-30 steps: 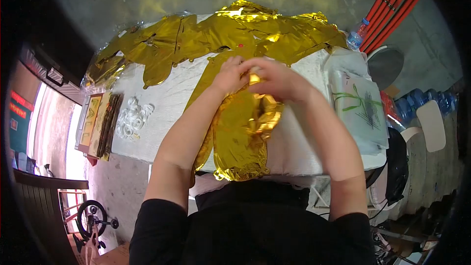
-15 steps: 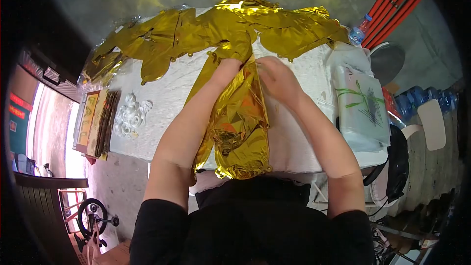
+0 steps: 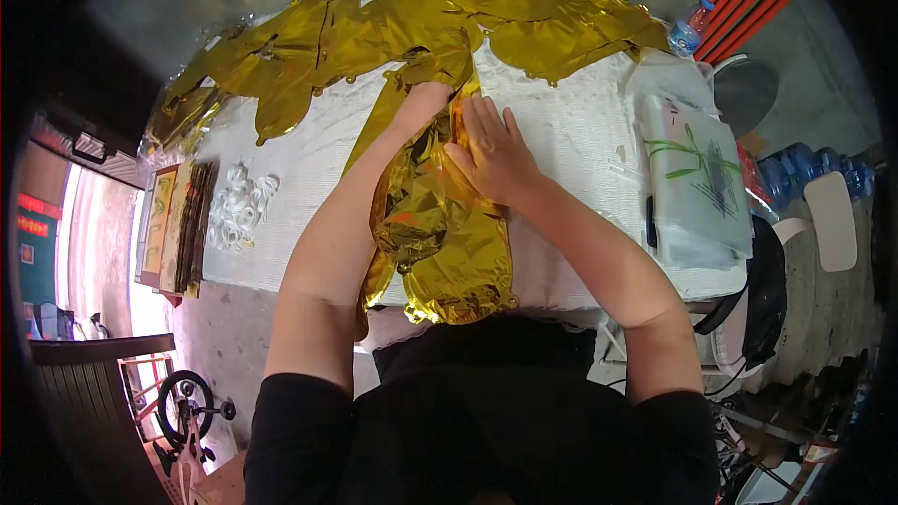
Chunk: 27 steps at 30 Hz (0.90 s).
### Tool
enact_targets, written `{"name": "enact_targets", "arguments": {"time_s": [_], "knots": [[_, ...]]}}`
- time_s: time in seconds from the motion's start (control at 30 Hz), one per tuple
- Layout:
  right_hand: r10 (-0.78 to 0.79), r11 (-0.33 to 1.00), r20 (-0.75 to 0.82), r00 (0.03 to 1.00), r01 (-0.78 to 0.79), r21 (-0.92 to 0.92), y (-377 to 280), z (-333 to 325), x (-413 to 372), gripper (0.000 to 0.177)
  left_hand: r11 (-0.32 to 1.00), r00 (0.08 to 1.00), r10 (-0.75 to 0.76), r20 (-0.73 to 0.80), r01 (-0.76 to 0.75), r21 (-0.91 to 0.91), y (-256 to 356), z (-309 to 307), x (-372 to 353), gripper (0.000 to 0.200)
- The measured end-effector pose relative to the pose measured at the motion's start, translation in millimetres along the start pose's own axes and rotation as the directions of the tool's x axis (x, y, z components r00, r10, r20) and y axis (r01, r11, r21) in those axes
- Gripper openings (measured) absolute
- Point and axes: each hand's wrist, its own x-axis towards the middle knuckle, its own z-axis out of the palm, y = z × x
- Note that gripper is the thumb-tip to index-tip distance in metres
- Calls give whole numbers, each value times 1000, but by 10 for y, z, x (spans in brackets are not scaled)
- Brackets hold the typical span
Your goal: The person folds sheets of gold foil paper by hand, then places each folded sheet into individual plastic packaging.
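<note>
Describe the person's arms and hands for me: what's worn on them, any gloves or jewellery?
Both arms come out of short black sleeves, the left sleeve and the right sleeve, part of a black top. Below the sleeves the arms are bare. The left hand and right hand wear no gloves, and no watch, bracelet or ring shows on the parts in view.

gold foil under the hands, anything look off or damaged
The gold foil piece is crumpled rather than flat, and its near end hangs over the table edge. The right hand lies open on it; the left hand is at its far end. No tear shows.
</note>
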Motion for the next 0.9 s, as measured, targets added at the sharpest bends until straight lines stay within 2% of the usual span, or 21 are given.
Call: {"name": "enact_targets", "arguments": {"time_s": [0.1,0.13,0.2,0.23,0.3,0.37,0.4,0.43,0.5,0.53,0.57,0.6,0.63,0.7,0.83,0.9], "knots": [[1,999,-15,1000,-2,-32,-12,-12,5,70,999,999,23,-37,-21,34,32,-82,-2,18],[-1,999,-12,1000,1,-40,-16,-11,0,70,990,995,-103,-5,102,-98,165,-224,-71,19],[-17,998,-39,999,15,-56,-6,21,-5,71,885,940,-338,45,334,-323,210,-310,-92,23],[-36,997,-52,998,32,-74,5,38,-6,71,889,942,-334,40,329,-318,153,-301,-68,23],[-50,996,-75,996,45,-75,25,69,-20,71,695,913,-343,-219,90,-713,19,-326,-19,22],[-66,996,-100,993,59,-74,27,59,-23,71,579,824,-551,-130,265,-771,-206,-536,35,19],[-73,996,-100,992,67,-62,24,44,-27,71,287,750,-658,-66,169,-943,-241,-607,56,19],[-78,996,-102,992,73,-50,21,30,-27,71,296,754,-653,-69,170,-940,-247,-629,57,19],[-62,998,-100,993,60,-26,12,18,-29,71,710,799,-397,-452,-44,-703,-237,-664,34,22],[-57,998,-87,995,57,-8,5,17,-25,71,772,885,-281,-371,-21,-635,-189,-633,59,20],[-58,998,-94,994,58,-5,0,12,-19,71,903,919,-89,-384,-89,-421,-131,-568,43,20],[-51,999,-83,995,50,-13,-2,16,-17,72,967,932,99,-348,-173,-187,63,-551,13,20],[-43,999,-68,997,42,-23,-8,17,-14,72,968,932,98,-349,-171,-184,87,-478,57,20],[-44,999,-62,997,42,-26,-15,18,-10,73,968,959,197,-204,-223,-113,96,-299,135,20],[-35,999,-27,999,33,-41,-3,30,-12,74,971,946,219,-240,-236,-41,56,-103,298,20],[-27,999,-18,999,26,-41,-16,13,-15,75,976,948,219,-231,-211,56,82,-126,350,20]]}}
